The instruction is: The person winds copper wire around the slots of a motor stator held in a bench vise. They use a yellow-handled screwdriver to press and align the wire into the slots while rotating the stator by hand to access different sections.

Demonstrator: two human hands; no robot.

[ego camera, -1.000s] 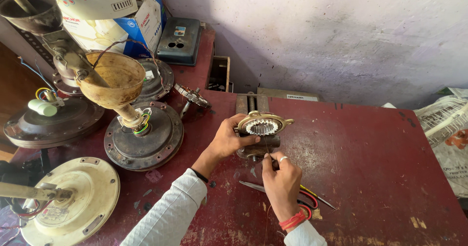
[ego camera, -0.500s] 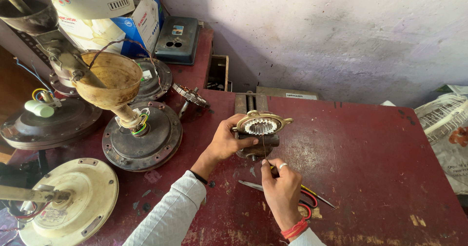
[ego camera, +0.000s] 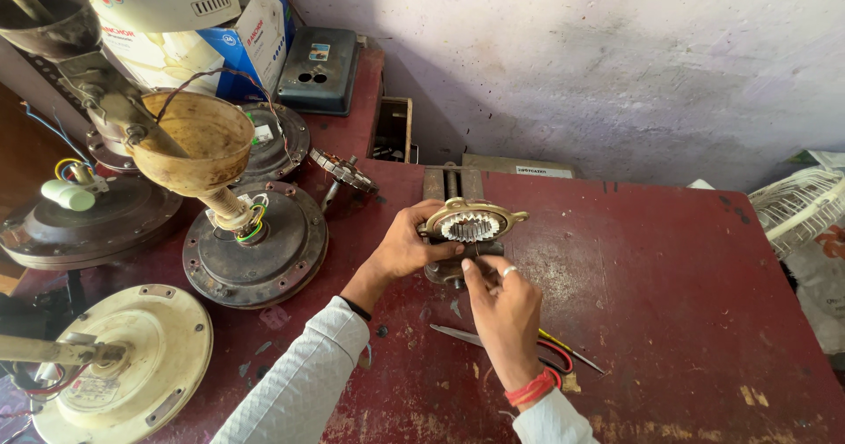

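The dark red worktop (ego camera: 651, 259) fills most of the room in front of me, its paint scratched and worn, standing against a pale plastered wall (ego camera: 572, 66). On its left part lie several ceiling fan motors: a dark round motor housing (ego camera: 255, 250) with coloured wires at its shaft, a cream one (ego camera: 132, 365) near the front edge, and a brass-coloured cup cover (ego camera: 189, 140) on a rod above them. Behind these stand a blue cardboard box (ego camera: 255, 30) and a small grey metal box (ego camera: 319, 70).

Near the middle of the worktop sits a small bench vise (ego camera: 449, 184), and on top of it rests the stator ring (ego camera: 471, 224), a flat round piece with a brass-coloured rim, two small ears on its sides and a ring of bright steel teeth pointing inward. The left hand (ego camera: 409, 246) grips the ring at its left edge, thumb on top and fingers under. The right hand (ego camera: 502, 299) is closed in a pinch at the lower edge of the ring; if something thin is between its fingertips, I cannot tell.

I think the ring is stiff and rather heavy for its size, being stacked steel, so it will not bend, but the teeth have sharp corners. It seems best to hold it by the outer rim or the ears, not by the teeth.

Just beside the right wrist lie tweezers (ego camera: 458, 335) and a thin screwdriver (ego camera: 572, 352).
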